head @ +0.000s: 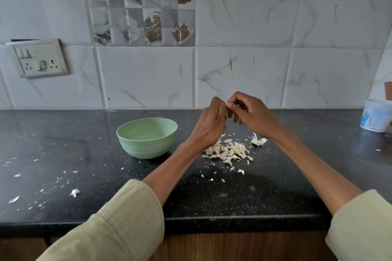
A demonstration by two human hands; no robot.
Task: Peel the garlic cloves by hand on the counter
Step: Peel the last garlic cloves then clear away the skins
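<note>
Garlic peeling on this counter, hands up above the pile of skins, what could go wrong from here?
The left hand and right hand pinch a small clove, mostly hidden, in mid-air; if it slips it may fall into the peel pile and be hard to spot. It is held to the right of the green bowl, so a drop would likely miss it. Light skins already lie scattered over the black counter and could drift off the front edge.

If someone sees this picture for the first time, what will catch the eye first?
The two hands, left hand and right hand, meet above the black counter, pinching something small between them. Below them lies a pile of garlic skins, and left of it stands an empty-looking green bowl.
</note>
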